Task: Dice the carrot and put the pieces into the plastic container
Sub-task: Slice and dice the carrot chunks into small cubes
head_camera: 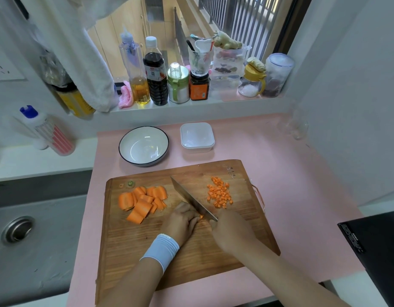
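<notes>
The person is wearing a pale bluish-white wristband [160,251] on the left wrist, with fine ribbed lines running around it. Just beyond the wristband the left hand [180,220] is showing bare, and the right hand [232,231] and forearm are showing bare as well.

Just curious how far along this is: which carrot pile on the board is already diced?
The pile of small cubes right of the knife; the left pile holds only broad slabs.

pink counter [291,173], barred window [236,18], steel sink [36,240]
</notes>
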### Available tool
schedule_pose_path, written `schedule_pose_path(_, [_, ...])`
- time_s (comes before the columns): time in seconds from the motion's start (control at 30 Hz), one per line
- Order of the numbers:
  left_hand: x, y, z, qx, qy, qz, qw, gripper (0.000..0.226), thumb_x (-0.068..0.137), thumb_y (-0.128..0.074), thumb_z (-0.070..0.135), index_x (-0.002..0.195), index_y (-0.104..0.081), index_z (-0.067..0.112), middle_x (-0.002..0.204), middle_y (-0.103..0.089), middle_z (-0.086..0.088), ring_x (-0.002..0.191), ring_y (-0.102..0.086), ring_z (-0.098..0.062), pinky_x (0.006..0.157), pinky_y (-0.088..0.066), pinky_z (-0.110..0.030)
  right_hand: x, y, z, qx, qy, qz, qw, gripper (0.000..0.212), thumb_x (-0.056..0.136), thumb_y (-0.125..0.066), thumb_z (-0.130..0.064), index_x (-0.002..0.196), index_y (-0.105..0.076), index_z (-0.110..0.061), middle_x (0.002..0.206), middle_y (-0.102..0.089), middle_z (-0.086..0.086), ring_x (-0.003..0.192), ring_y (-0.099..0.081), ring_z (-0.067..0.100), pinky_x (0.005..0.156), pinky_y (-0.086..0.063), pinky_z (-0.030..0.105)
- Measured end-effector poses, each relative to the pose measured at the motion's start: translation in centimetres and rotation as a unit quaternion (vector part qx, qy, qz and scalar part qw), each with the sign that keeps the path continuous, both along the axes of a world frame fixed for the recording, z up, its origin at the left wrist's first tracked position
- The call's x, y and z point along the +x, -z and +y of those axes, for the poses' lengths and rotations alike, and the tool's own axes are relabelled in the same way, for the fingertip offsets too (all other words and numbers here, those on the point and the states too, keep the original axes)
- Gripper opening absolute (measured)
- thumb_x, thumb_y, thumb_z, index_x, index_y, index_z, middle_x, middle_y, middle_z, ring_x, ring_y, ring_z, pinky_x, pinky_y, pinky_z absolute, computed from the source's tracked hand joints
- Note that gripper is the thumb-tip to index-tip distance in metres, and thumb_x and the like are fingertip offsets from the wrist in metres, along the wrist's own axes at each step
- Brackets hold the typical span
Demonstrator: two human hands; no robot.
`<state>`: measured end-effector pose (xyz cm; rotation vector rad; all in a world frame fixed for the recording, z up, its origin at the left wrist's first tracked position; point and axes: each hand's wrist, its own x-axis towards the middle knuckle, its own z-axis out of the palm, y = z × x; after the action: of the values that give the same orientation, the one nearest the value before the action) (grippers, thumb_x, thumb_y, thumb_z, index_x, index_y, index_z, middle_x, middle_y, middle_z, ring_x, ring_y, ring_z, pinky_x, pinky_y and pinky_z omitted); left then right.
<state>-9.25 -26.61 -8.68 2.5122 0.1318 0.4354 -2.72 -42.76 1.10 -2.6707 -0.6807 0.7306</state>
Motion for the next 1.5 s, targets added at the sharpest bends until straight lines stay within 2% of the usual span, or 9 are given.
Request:
schedule_pose_path(0.13, [-0.1,0.0,0.0,-0.008,-0.002,-0.006,1.000,0.022,0.088,-0.058,0.027,0.081,-0.076,0.017,0.085,-0.066,0.006,0.089,-0.052,-0.006,0.080,-0.042,-0.014,0.0,0.3,0.0,-0.002,0.001,0.003,1.000,0.030,0.100,-0.046,-0.043,0.118,-0.060,-0.023,0.106,-0.066,-0.001,0.099,-0.063,0.022,0.082,-0.051,0.036])
schedule_pose_path(0.4, [-0.1,0.4,0.0,-0.024,0.004,-0.016,1.000,0.010,0.086,-0.066,0.019,0.082,-0.075,0.016,0.085,-0.065,0.006,0.089,-0.053,-0.008,0.082,-0.043,-0.015,0.2,0.9,0.3,-0.018,0.010,0.018,1.000,0.024,0.101,-0.048,-0.039,0.114,-0.057,-0.021,0.102,-0.064,0.000,0.084,-0.055,0.019,0.070,-0.042,0.031])
schedule_pose_path(0.53, [-0.1,0.7,0.1,-0.034,0.005,-0.019,0.999,0.009,0.086,-0.067,0.019,0.081,-0.074,0.015,0.085,-0.066,0.005,0.089,-0.053,-0.008,0.086,-0.039,-0.010,0.0,1.4,1.1,-0.028,0.020,0.024,0.999,0.020,0.101,-0.050,-0.029,0.116,-0.054,-0.017,0.110,-0.065,0.005,0.099,-0.064,0.025,0.071,-0.041,0.029])
schedule_pose_path(0.63, [-0.1,1.1,0.2,-0.038,0.002,-0.015,0.999,0.005,0.082,-0.075,0.011,0.081,-0.075,0.015,0.085,-0.065,0.004,0.090,-0.053,-0.007,0.088,-0.035,-0.005,0.1,1.5,1.4,-0.022,0.030,0.033,0.999,0.017,0.099,-0.050,-0.022,0.113,-0.056,-0.017,0.109,-0.066,0.004,0.098,-0.064,0.023,0.071,-0.042,0.029])
schedule_pose_path(0.87, [-0.2,0.8,0.1,-0.024,0.017,-0.022,0.999,0.004,0.083,-0.073,0.009,0.084,-0.074,0.013,0.088,-0.064,0.003,0.092,-0.051,-0.008,0.090,-0.032,-0.004,0.3,1.7,1.0,0.014,0.043,0.039,0.998,0.022,0.100,-0.050,-0.036,0.113,-0.060,-0.021,0.104,-0.065,-0.001,0.088,-0.058,0.018,0.073,-0.045,0.031])
schedule_pose_path(1.13, [-0.3,0.7,-0.2,0.008,0.007,-0.028,1.000,0.023,0.092,-0.053,0.026,0.083,-0.071,0.014,0.090,-0.061,0.004,0.092,-0.052,-0.010,0.080,-0.047,-0.021,0.3,0.9,0.9,0.020,0.033,0.052,0.998,0.024,0.102,-0.050,-0.039,0.111,-0.062,-0.020,0.100,-0.065,-0.002,0.089,-0.060,0.017,0.079,-0.052,0.034])
schedule_pose_path(1.2, [-0.4,0.6,-0.3,0.005,0.007,-0.030,1.000,0.022,0.092,-0.054,0.024,0.082,-0.070,0.013,0.090,-0.061,0.003,0.092,-0.053,-0.011,0.081,-0.046,-0.020,0.3,0.9,0.8,0.022,0.030,0.046,0.998,0.024,0.102,-0.049,-0.040,0.106,-0.062,-0.021,0.094,-0.064,-0.003,0.085,-0.060,0.015,0.073,-0.052,0.033])
schedule_pose_path(1.3, [-0.7,0.6,-0.4,0.001,0.007,-0.038,0.999,0.025,0.093,-0.053,0.026,0.083,-0.071,0.012,0.089,-0.062,0.001,0.093,-0.052,-0.011,0.082,-0.044,-0.017,-0.1,0.6,0.7,0.017,0.018,0.016,1.000,0.022,0.102,-0.048,-0.041,0.101,-0.059,-0.021,0.087,-0.059,-0.007,0.076,-0.055,0.011,0.058,-0.039,0.027])
schedule_pose_path(1.5, [-0.7,0.8,-0.5,-0.016,0.003,-0.051,0.999,0.025,0.093,-0.054,0.025,0.082,-0.072,0.011,0.086,-0.062,0.000,0.090,-0.053,-0.011,0.085,-0.040,-0.012,-0.8,0.5,0.1,0.021,0.019,0.001,1.000,0.025,0.100,-0.048,-0.044,0.110,-0.059,-0.023,0.098,-0.064,-0.004,0.089,-0.062,0.018,0.076,-0.052,0.034])
